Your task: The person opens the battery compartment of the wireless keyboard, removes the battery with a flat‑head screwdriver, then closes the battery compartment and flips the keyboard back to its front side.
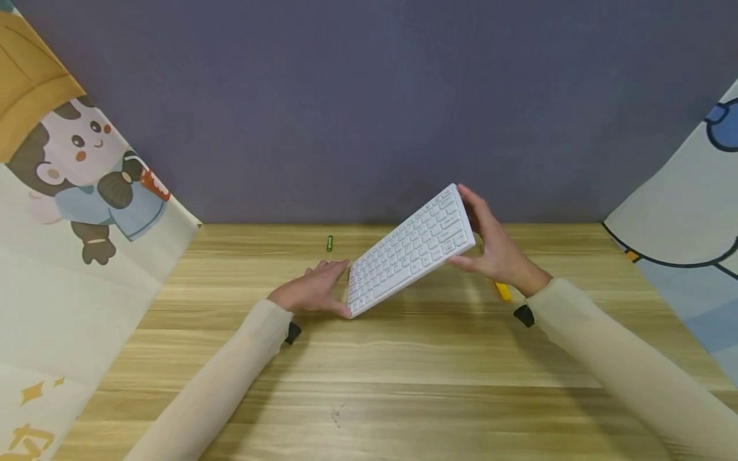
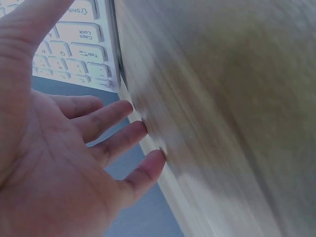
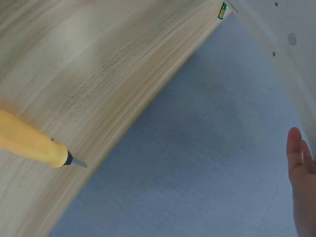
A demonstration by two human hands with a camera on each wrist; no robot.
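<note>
A white keyboard point(image 1: 406, 246) is tilted over the wooden table, its right end raised and its left end low at the tabletop. My right hand point(image 1: 498, 253) grips the raised end, thumb at the near edge and fingers behind the far one. At the low end is my left hand point(image 1: 314, 288), its thumb by the near corner. The left wrist view shows that hand's fingers point(image 2: 118, 140) spread loosely, fingertips right at the wood, beside the keys point(image 2: 81, 32). The keyboard's underside point(image 3: 289, 37) faces the right wrist camera.
A small green battery point(image 1: 330, 243) lies toward the table's back edge. Under the right wrist, a yellow-handled screwdriver point(image 3: 34, 140) with a metal tip rests on the table point(image 1: 369, 397). A dark grey partition point(image 1: 369, 109) rises behind, with cartoon-printed panels point(image 1: 86, 275) at the sides.
</note>
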